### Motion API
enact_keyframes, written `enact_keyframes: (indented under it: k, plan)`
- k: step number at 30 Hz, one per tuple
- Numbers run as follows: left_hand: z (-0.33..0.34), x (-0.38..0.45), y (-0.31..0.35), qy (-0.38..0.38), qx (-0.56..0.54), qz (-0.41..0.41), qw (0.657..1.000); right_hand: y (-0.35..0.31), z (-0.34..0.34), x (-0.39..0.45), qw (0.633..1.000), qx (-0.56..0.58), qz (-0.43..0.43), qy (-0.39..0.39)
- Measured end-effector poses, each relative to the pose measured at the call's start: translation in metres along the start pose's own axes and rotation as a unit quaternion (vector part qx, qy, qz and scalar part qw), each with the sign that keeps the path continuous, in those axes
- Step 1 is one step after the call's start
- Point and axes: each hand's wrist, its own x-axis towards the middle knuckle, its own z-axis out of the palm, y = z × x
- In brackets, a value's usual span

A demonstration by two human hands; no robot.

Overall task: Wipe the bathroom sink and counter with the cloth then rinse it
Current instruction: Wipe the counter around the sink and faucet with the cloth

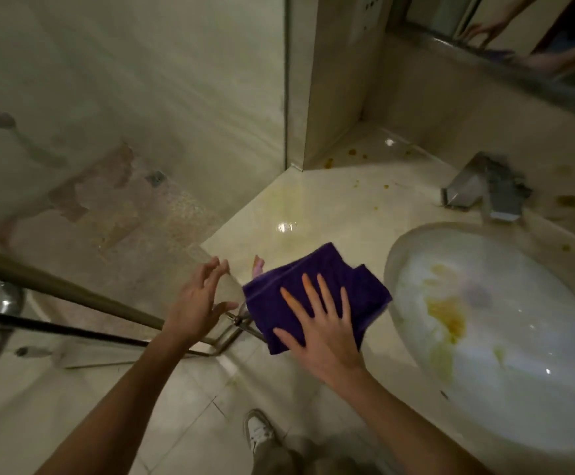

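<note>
A folded purple cloth lies on the pale marble counter, at its front left edge beside the sink. My right hand rests flat on the cloth with fingers spread, pressing it down. My left hand hovers open just left of the cloth, past the counter's edge, holding nothing. The white oval sink at the right carries yellow-brown stains in its bowl. Small brown spots dot the counter near the back corner. A chrome faucet stands behind the sink.
A glass shower screen with a metal rail stands at the left of the counter. A mirror runs along the back wall. Below are the tiled floor and a white shoe.
</note>
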Motion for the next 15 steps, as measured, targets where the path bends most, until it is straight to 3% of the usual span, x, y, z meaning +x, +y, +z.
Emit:
enact_keyframes:
  k: [3,10,15]
  plan:
    - [-0.008,0.007,-0.007,0.025,0.0,0.017,1.0,-0.018,-0.001,0.028,1.0,-0.001,0.01,0.013]
    - [-0.017,0.026,-0.008,0.056,-0.167,-0.07,0.982,-0.058,-0.005,0.175,0.997,-0.001,-0.072,0.034]
    - [-0.008,0.034,0.001,0.071,-0.091,-0.082,0.99,-0.053,0.001,0.204,0.995,-0.009,-0.092,0.047]
